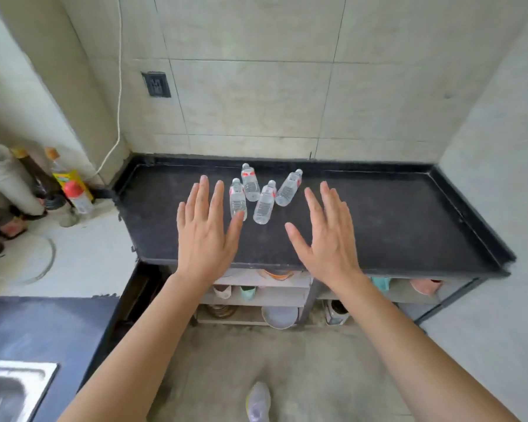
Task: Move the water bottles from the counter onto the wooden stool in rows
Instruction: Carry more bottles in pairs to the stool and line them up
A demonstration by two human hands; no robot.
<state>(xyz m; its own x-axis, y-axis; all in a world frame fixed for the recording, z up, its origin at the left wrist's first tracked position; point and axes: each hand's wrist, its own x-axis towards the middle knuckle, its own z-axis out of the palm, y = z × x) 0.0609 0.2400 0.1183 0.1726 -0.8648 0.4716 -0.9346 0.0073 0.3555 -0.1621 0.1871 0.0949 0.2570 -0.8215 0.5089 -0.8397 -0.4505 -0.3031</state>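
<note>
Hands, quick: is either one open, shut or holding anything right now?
Left hand: open, holding nothing.
Right hand: open, holding nothing.

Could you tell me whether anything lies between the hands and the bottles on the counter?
Nothing visible does: left hand and right hand hover open near the four bottles, only bare counter between. The stool is out of view.

Four clear plastic water bottles stand clustered on the black stone counter, toward its rear edge. The left hand is positioned just left of them, the right hand to their right. Grey open shelves sit beneath the counter.
</note>
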